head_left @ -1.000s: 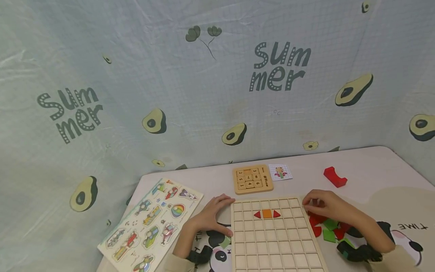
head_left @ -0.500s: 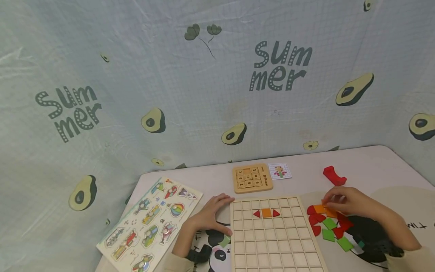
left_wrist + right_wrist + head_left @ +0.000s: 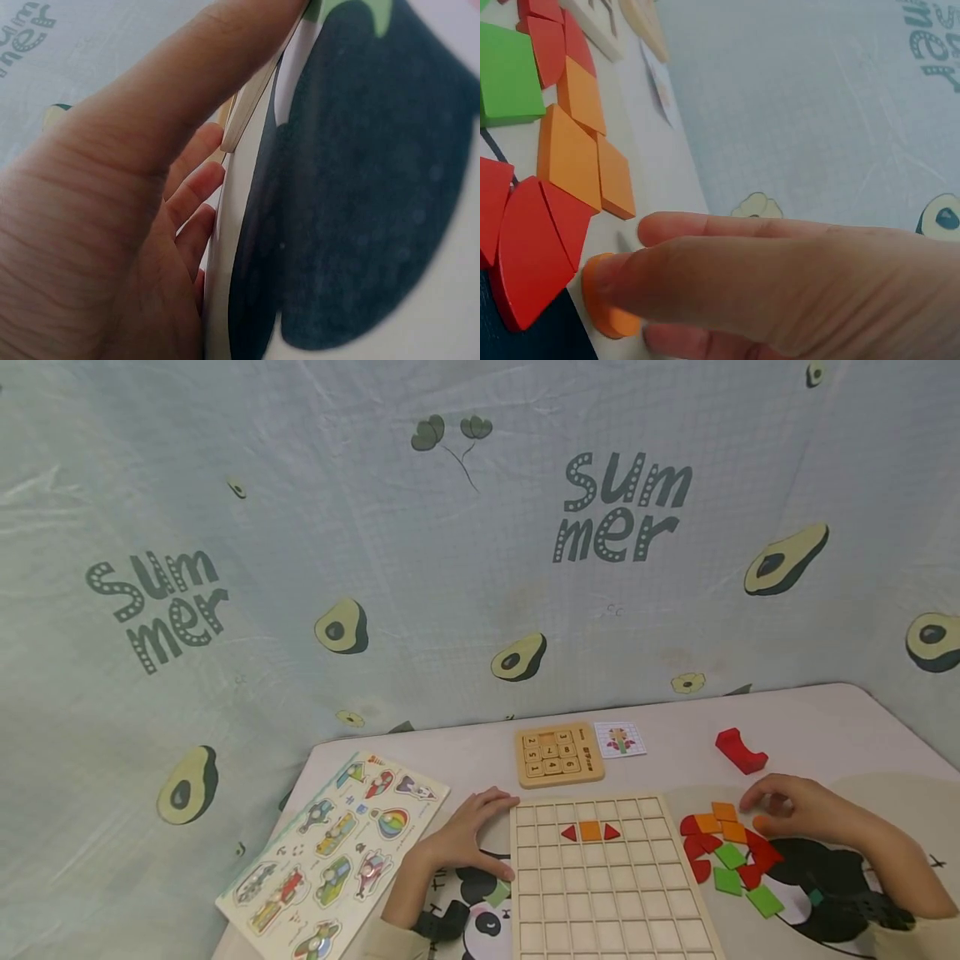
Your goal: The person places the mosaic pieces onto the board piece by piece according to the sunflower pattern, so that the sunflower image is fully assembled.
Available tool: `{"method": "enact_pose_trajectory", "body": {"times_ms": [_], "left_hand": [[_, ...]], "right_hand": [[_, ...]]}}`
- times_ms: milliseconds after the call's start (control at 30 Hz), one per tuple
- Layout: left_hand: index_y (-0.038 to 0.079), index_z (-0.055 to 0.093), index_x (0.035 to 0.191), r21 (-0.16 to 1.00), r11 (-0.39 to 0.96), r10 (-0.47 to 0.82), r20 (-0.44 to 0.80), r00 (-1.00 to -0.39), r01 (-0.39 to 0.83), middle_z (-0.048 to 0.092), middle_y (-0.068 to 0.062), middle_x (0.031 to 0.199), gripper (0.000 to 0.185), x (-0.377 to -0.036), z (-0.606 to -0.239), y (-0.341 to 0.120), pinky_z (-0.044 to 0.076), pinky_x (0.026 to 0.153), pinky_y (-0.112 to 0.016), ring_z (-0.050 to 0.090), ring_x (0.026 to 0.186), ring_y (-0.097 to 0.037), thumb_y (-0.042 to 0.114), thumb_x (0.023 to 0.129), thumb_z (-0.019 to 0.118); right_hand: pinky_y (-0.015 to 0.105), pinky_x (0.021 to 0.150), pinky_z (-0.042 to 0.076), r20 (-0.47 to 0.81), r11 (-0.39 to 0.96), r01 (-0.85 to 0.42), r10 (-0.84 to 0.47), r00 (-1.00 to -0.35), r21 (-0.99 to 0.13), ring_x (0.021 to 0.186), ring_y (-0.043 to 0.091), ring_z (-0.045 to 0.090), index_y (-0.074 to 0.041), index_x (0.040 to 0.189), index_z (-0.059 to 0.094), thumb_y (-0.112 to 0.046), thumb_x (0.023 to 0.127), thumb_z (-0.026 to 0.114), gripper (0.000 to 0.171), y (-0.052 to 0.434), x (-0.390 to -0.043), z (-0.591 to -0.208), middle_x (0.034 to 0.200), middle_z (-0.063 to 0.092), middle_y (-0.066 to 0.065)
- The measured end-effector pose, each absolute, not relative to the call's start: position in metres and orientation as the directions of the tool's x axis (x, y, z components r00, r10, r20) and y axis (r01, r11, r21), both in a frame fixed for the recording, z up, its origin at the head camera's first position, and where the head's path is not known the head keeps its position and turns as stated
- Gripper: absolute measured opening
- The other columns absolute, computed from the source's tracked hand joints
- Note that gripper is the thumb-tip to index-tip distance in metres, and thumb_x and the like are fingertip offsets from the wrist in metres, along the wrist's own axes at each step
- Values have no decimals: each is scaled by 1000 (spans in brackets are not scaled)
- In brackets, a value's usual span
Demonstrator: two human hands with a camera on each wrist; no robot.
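Observation:
My left hand [image 3: 467, 837] rests at the left edge of a wooden grid board [image 3: 573, 904], thumb and fingers spread apart. In the left wrist view the fingertips [image 3: 202, 180] touch the board's side. On the board lie an orange square [image 3: 590, 832] and two red triangles, one at each side of it. My right hand [image 3: 813, 810] is right of the board, beside a group of loose coloured pieces. Its thumb lies against a rounded orange piece [image 3: 615, 319] near the table surface, with the other fingers curled behind. Loose orange squares [image 3: 724, 812] lie close by.
Green squares [image 3: 765, 901] and red curved pieces [image 3: 701, 870] lie right of the board. Behind it are a number-slide puzzle [image 3: 558, 755] and a small pattern card [image 3: 620, 739]. A red arch block [image 3: 741, 752] stands back right; a picture puzzle board [image 3: 337, 852] lies left.
My right hand has moved right from the board's edge, across the loose pieces. Several orange squares now show beside the red pieces. My left hand has stayed at the board.

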State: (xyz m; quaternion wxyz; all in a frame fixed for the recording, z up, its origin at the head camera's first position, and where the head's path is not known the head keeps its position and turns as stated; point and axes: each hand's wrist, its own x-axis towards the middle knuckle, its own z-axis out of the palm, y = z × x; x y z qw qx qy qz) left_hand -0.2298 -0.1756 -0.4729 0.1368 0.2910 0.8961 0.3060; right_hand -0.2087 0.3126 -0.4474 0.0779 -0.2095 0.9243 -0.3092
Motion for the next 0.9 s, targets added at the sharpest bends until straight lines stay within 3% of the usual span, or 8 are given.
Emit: {"method": "enact_pose_trajectory", "body": {"times_ms": [300, 900], "left_hand": [[26, 37, 142, 623, 646, 612, -76, -787, 441, 31, -2, 148, 93, -230, -470, -175, 21, 112, -55, 20, 140, -27, 41, 62, 84], [27, 38, 141, 636, 647, 598, -83, -797, 420, 28, -2, 150, 94, -230, -471, -175, 20, 112, -56, 17, 142, -27, 41, 61, 84]], "right_hand": [[15, 64, 51, 4, 678, -412, -517, -856, -609, 71, -1, 49, -3, 97, 62, -10, 72, 77, 30, 315, -211, -448, 89, 64, 3], [16, 54, 47, 32, 705, -402, -475, -880, -585, 62, -1, 41, 0, 95, 63, -10, 71, 77, 30, 308, -212, -452, 84, 61, 1]]}}
